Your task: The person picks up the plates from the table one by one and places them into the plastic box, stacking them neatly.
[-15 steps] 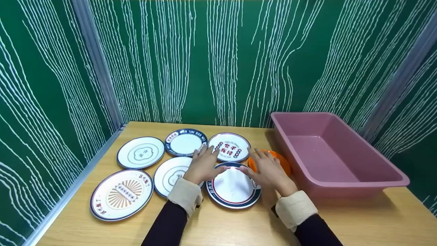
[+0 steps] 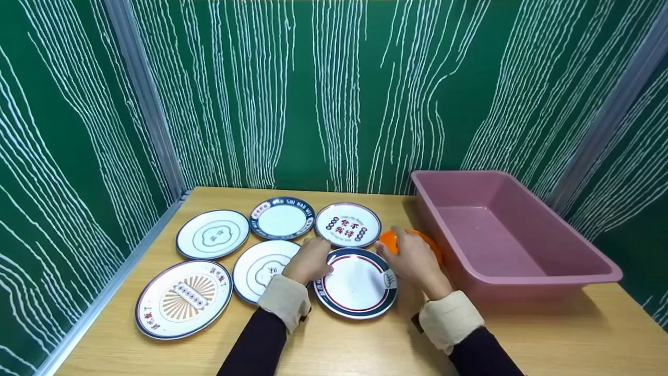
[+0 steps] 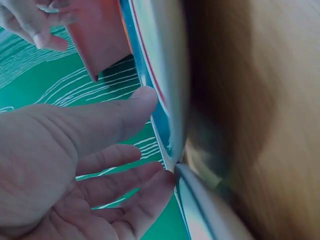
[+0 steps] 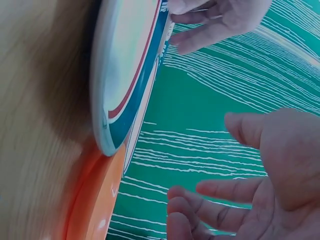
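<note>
A white plate [image 2: 347,287] with a broad navy rim and a thin red ring lies between both hands. Bent over its left edge is my left hand [image 2: 308,261], thumb [image 3: 145,97] on the rim and fingertips right where this plate meets a white plate [image 2: 255,263] with a flower-shaped outline. On the other side my right hand [image 2: 416,261] hovers above an orange dish [image 2: 388,240], partly covering it. In the right wrist view its fingers [image 4: 220,215] are loosely curved, apart from the plate's rim, holding nothing.
Close on the right stands a deep pink basin [image 2: 522,281]. Behind the navy-rimmed plate lies one with red lettering [image 2: 347,224]. Farther left are a navy-banded plate [image 2: 282,219], a white plate [image 2: 214,235] and a sunburst plate [image 2: 182,297]. Green walls enclose the wooden table [image 2: 355,344].
Both hands have come lower, their outspread fingers bending downward. The left has moved onto the navy-rimmed plate's left edge; the right has dropped beside its right edge. The plates stay put.
</note>
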A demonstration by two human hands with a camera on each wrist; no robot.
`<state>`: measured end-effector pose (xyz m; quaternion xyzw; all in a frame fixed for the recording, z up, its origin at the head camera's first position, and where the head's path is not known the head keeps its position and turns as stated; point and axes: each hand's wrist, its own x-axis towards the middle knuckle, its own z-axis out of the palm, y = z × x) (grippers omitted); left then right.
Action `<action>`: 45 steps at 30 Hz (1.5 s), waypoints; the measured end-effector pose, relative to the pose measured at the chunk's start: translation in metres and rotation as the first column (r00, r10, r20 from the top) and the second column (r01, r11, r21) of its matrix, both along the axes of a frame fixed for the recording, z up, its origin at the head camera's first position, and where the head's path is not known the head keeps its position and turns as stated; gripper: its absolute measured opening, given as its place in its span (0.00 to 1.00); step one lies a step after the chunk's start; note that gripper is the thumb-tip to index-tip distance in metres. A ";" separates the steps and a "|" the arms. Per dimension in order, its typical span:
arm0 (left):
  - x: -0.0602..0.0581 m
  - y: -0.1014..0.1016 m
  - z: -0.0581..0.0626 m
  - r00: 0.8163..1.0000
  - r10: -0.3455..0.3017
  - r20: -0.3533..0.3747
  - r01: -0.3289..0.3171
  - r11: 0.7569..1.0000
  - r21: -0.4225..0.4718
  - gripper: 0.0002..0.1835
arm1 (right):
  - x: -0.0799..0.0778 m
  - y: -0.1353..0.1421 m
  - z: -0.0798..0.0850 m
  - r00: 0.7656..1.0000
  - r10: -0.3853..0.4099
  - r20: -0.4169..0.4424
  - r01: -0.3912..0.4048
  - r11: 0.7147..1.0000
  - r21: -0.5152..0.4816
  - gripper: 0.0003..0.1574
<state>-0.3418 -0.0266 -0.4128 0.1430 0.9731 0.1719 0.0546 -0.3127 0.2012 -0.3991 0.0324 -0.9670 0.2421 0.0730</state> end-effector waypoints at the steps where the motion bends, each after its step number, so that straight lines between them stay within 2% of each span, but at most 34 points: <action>1: 0.000 0.000 -0.001 1.000 0.004 0.007 -0.004 1.000 -0.003 0.22 | 0.000 0.000 0.000 1.000 -0.010 0.002 0.010 1.000 -0.013 0.47; 5: -0.001 0.002 -0.004 1.000 0.005 0.024 -0.005 1.000 -0.021 0.20 | 0.000 0.001 -0.001 1.000 -0.028 0.001 0.028 0.997 -0.065 0.44; 12: 0.002 0.005 -0.002 0.998 0.000 0.058 0.000 1.000 -0.001 0.17 | -0.002 0.001 -0.003 0.999 -0.034 0.035 0.038 0.991 -0.129 0.42; 19: 0.002 0.005 -0.004 0.999 -0.007 0.039 0.007 1.000 -0.002 0.15 | -0.005 0.002 -0.007 0.996 -0.033 0.077 0.046 0.984 -0.169 0.42; 25: 0.000 0.003 -0.007 1.000 -0.030 0.002 0.030 0.999 -0.012 0.08 | -0.007 0.001 -0.011 0.988 -0.042 0.151 0.076 0.971 -0.225 0.40; 28: 0.001 0.001 -0.006 1.000 -0.029 -0.005 0.029 0.999 0.018 0.14 | -0.009 -0.001 -0.014 0.982 -0.036 0.183 0.083 0.964 -0.253 0.39; 33: 0.003 0.001 -0.001 0.998 0.016 0.056 -0.021 0.995 0.093 0.28 | -0.010 -0.001 -0.016 0.984 -0.018 0.175 0.065 0.962 -0.264 0.36; 36: 0.002 0.001 0.003 0.997 0.028 0.072 -0.037 0.992 0.121 0.27 | -0.010 0.000 -0.016 0.986 -0.001 0.169 0.047 0.963 -0.266 0.33; 45: 0.000 0.000 0.005 0.997 0.015 0.082 -0.029 0.984 0.174 0.29 | -0.011 0.004 -0.017 0.988 0.095 0.119 -0.073 0.982 -0.175 0.13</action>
